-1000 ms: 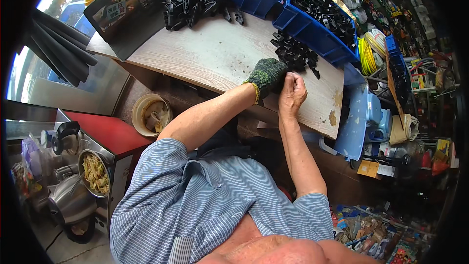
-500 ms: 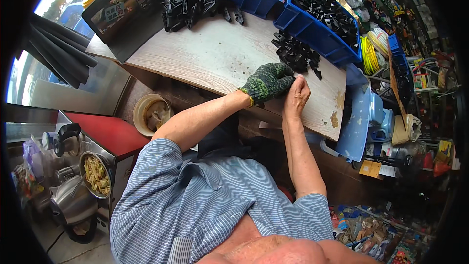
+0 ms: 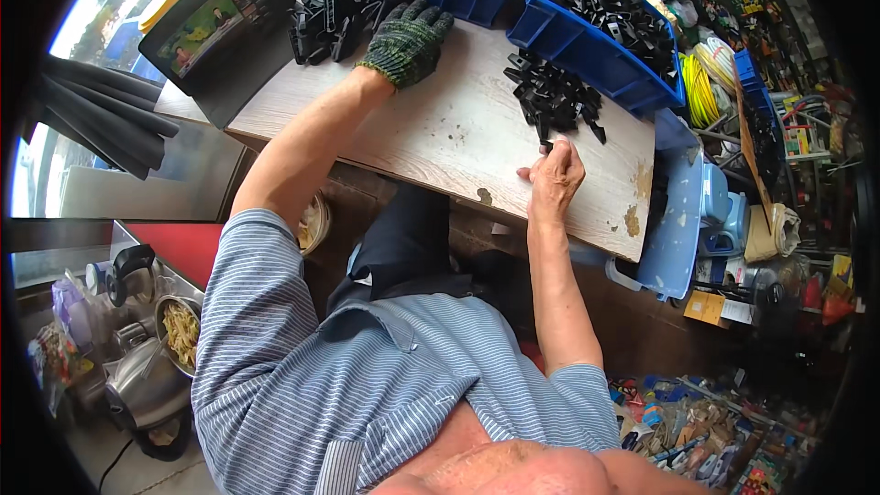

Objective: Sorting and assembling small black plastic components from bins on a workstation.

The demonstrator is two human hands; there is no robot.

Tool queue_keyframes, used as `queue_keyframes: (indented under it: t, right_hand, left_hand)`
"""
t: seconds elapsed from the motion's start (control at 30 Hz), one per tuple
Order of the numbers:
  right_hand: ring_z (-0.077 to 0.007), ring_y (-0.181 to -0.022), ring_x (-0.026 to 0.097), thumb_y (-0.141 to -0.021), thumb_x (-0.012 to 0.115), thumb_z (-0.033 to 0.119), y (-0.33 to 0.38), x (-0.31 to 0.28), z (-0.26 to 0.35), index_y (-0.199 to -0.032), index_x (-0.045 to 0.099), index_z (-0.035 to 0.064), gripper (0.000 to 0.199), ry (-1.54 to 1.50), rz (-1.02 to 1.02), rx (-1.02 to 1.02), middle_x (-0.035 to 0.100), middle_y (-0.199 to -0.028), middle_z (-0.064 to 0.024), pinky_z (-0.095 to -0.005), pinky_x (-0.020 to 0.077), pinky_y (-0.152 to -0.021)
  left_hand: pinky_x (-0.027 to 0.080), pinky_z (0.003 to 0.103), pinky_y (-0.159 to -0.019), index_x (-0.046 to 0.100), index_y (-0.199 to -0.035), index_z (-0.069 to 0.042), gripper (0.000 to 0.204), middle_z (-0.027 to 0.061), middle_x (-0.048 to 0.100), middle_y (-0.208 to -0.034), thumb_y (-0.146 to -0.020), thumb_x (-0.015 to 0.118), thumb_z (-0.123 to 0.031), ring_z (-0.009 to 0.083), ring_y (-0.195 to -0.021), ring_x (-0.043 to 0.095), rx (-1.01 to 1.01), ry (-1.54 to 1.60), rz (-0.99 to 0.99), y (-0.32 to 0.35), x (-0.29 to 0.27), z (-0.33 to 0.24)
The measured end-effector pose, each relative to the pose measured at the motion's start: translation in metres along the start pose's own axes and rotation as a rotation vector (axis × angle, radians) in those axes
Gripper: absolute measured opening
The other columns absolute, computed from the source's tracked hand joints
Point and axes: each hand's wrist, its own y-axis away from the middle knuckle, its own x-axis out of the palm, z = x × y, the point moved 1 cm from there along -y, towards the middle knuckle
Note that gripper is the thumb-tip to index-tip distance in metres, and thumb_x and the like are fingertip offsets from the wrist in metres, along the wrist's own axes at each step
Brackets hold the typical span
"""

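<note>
My left hand (image 3: 406, 44), in a green and black knitted glove, lies with fingers stretched out at the right edge of a pile of larger black plastic clip-like parts (image 3: 341, 23). Its palm faces down, so anything under it is hidden. My bare right hand (image 3: 555, 179) is at the near edge of a heap of small black plastic pieces (image 3: 554, 96). The thumb stands off to the left, apart from the curled fingers. A fingertip meets one small black piece at the heap's lower end; no firm hold on it shows.
Blue bins (image 3: 605, 50) of black parts line the table's (image 3: 431, 128) back edge. A tablet (image 3: 215, 37) with a lit screen stands at the left. Beyond the right edge sits a light-blue plastic tub (image 3: 674, 229). A bucket (image 3: 316, 225) is below the table; a steel kettle (image 3: 147, 385) stands lower left.
My hands were together above the table's near edge. The gloved left hand has moved away to the far left pile and spread its fingers. The right hand has stayed near the heap, its thumb now out.
</note>
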Motion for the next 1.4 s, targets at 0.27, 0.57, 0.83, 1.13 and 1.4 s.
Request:
queue_keyframes:
  t: [0.27,0.57,0.83,1.13,1.4]
  right_hand:
    - [-0.0101,-0.042,0.040,-0.097,0.052,0.034,-0.002,0.000,0.000,-0.080,0.055,-0.0009,0.039,-0.048,0.011,0.000,0.050,-0.067,-0.0038,-0.0302,0.0498,-0.041]
    - [-0.0099,-0.042,0.039,-0.098,0.050,0.034,0.001,0.000,0.001,-0.078,0.054,0.0008,0.039,-0.064,0.019,-0.017,0.043,-0.055,-0.0005,-0.0308,0.0510,-0.041]
    - [-0.0094,-0.041,0.038,-0.100,0.049,0.035,0.000,-0.002,0.000,-0.078,0.054,0.0015,0.040,-0.043,0.030,-0.051,0.041,-0.052,-0.0002,-0.0305,0.0521,-0.041]
    - [-0.0095,-0.040,0.038,-0.099,0.049,0.035,-0.001,-0.002,-0.001,-0.078,0.054,0.0015,0.039,-0.049,0.027,-0.038,0.039,-0.048,0.0001,-0.0307,0.0525,-0.041]
    - [-0.0188,-0.041,0.055,-0.097,0.048,0.043,-0.005,-0.006,-0.007,-0.082,0.058,-0.0059,0.052,-0.032,0.022,-0.045,0.054,-0.071,-0.0099,-0.0251,0.0458,-0.037]
  left_hand:
    - [0.037,0.048,-0.109,0.055,-0.133,-0.007,0.046,0.0178,0.057,-0.134,-0.088,0.059,-0.013,0.0359,-0.129,0.049,0.162,0.121,0.042,0.033,-0.024,-0.032]
    - [0.047,0.046,-0.096,0.064,-0.116,-0.007,0.031,0.0120,0.062,-0.118,-0.085,0.063,-0.014,0.0343,-0.113,0.057,0.215,0.218,-0.056,0.009,-0.019,-0.041]
    - [0.048,0.043,-0.086,0.069,-0.103,-0.012,0.017,0.0088,0.064,-0.103,-0.088,0.061,-0.016,0.0303,-0.101,0.060,0.311,0.307,-0.097,0.002,-0.013,-0.059]
    - [0.047,0.044,-0.084,0.068,-0.116,-0.017,0.028,0.0070,0.067,-0.098,-0.089,0.061,-0.019,0.0282,-0.100,0.061,0.387,0.249,-0.027,0.013,-0.023,-0.064]
    - [0.045,0.045,-0.087,0.070,-0.110,-0.018,0.022,0.0093,0.067,-0.092,-0.092,0.061,-0.028,0.0314,-0.098,0.061,0.250,0.166,-0.219,0.014,-0.026,-0.062]
